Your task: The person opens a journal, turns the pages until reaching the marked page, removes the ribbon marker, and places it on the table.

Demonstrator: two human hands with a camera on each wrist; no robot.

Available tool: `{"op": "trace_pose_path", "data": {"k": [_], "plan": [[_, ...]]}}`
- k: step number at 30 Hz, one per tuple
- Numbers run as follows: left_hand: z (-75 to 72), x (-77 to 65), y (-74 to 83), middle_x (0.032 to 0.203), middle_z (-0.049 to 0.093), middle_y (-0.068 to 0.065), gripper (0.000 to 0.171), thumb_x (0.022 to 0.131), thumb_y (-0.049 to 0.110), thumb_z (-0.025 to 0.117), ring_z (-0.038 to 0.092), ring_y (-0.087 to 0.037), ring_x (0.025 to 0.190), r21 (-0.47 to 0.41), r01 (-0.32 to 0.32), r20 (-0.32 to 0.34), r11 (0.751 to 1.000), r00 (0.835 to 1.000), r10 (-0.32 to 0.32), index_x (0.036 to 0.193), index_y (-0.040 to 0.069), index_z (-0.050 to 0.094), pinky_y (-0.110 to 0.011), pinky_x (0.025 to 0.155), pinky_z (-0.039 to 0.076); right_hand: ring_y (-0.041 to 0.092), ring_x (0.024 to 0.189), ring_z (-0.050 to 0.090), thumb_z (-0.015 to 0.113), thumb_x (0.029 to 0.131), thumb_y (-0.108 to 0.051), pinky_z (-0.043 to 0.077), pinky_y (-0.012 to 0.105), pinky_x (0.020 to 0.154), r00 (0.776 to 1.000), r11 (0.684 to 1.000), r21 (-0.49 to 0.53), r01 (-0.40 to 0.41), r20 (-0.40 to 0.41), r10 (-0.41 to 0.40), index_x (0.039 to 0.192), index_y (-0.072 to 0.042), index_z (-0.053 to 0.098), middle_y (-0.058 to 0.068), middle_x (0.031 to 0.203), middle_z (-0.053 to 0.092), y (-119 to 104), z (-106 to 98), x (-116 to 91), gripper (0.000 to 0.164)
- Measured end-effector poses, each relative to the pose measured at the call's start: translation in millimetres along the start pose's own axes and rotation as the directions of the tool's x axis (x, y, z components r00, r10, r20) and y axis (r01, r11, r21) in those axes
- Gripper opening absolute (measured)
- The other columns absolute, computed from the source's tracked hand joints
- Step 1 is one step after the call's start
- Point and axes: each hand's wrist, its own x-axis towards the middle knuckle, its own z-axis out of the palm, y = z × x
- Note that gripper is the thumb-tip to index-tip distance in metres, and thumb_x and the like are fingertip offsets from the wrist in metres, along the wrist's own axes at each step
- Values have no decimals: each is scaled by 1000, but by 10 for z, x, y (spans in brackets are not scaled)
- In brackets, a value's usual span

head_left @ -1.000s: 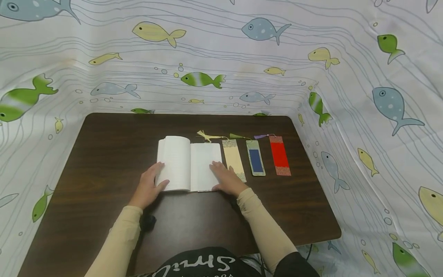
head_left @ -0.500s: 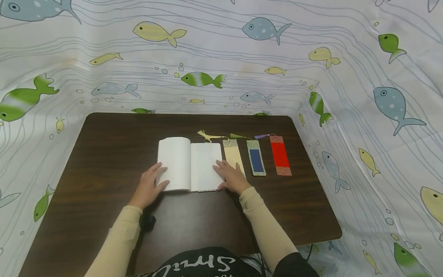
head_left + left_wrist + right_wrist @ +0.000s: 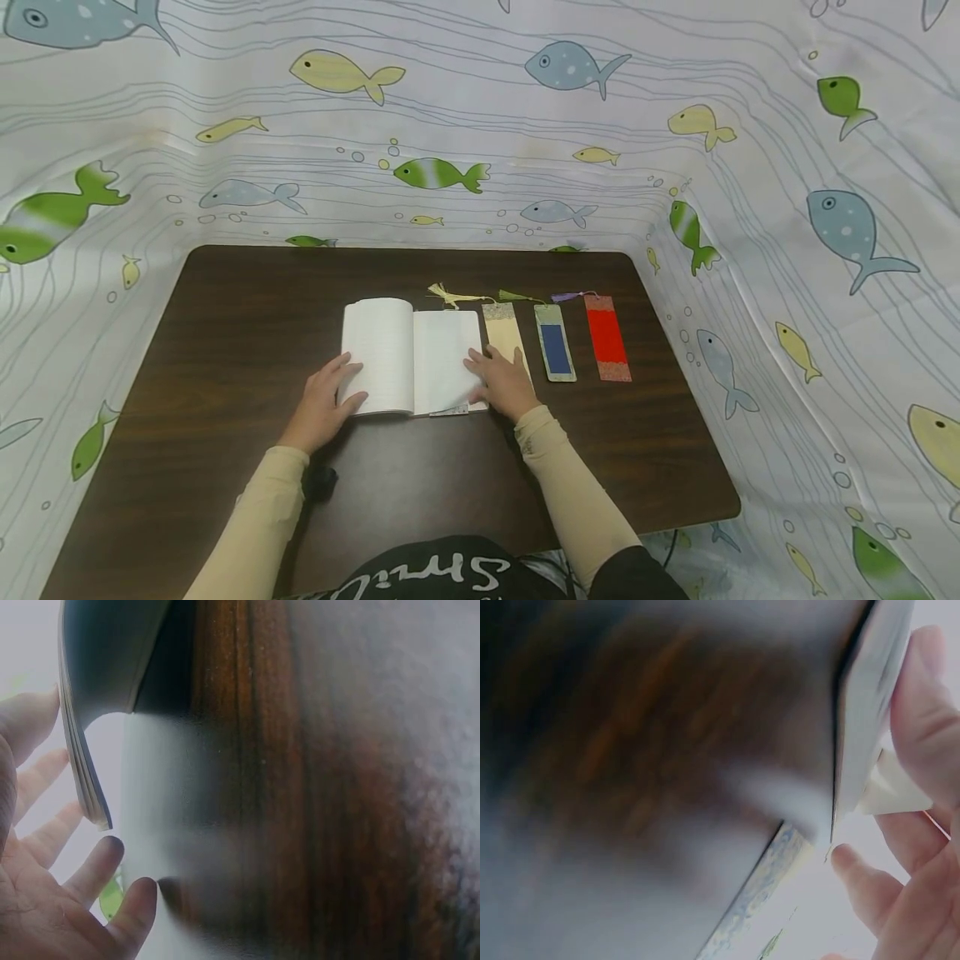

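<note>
An open notebook with blank-looking pages lies on the dark wooden table (image 3: pixel 225 358). On its left page (image 3: pixel 378 358) rests my left hand (image 3: pixel 322 404), thumb near the bottom corner, fingers spread along the outer edge. In the left wrist view those fingers (image 3: pixel 94 870) reach out loosely beside the page block (image 3: pixel 82 765). My right hand (image 3: pixel 502 383) is at the lower outer corner of the right page (image 3: pixel 442 358). Its thumb (image 3: pixel 922 720) and fingers pinch a curled page corner (image 3: pixel 892 787), and a printed strip (image 3: pixel 450 410) shows under the raised bottom edge.
Right of the notebook lie three tasselled bookmarks: a cream one (image 3: pixel 504 329) partly behind my right hand, a green-and-blue one (image 3: pixel 555 346) and a red one (image 3: pixel 607 333). A fish-patterned cloth (image 3: pixel 465 108) surrounds the table.
My right hand first shifted slightly right to the page's outer edge. The right page's lower corner has now lifted, exposing the printed strip. The left hand has stayed nearly still.
</note>
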Motion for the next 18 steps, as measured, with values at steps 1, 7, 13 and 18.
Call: {"op": "trace_pose_path", "data": {"k": [1, 7, 13, 18], "plan": [[0, -1, -2, 152, 34, -17, 50, 91, 27, 68, 28, -46, 135, -3, -4, 0, 1000, 1000, 4, 135, 8, 52, -66, 106, 25, 25, 143, 32, 72, 74, -50, 14, 67, 112, 1000, 1000, 1, -3, -8, 3, 141, -29, 50, -10, 150, 41, -4, 2, 1, 74], [2, -1, -6, 152, 34, -18, 51, 92, 28, 67, 28, -47, 135, -6, -16, 0, 1000, 1000, 16, 135, 7, 51, -67, 105, 25, 21, 142, 34, 75, 76, -44, 15, 65, 113, 997, 997, 67, -21, -66, 26, 139, -24, 54, -4, 151, 42, -33, 24, 5, 69], [-9, -4, 8, 152, 33, -18, 51, 93, 30, 66, 27, -46, 135, -14, -13, 5, 1000, 1000, 13, 136, 7, 51, -67, 105, 26, 25, 145, 25, 82, 76, -32, 23, 52, 115, 990, 944, 327, -43, -110, 83, 155, -6, 12, 11, 161, 17, -56, 59, 49, 108], [-9, 0, 3, 153, 32, -17, 52, 93, 32, 64, 26, -45, 136, -15, -1, 20, 1000, 1000, 2, 137, 8, 50, -67, 105, 26, 25, 145, 25, 80, 79, -28, 30, 39, 114, 999, 818, 575, -9, -28, 30, 154, -7, -10, 10, 162, 7, -82, 53, 59, 118]]}}
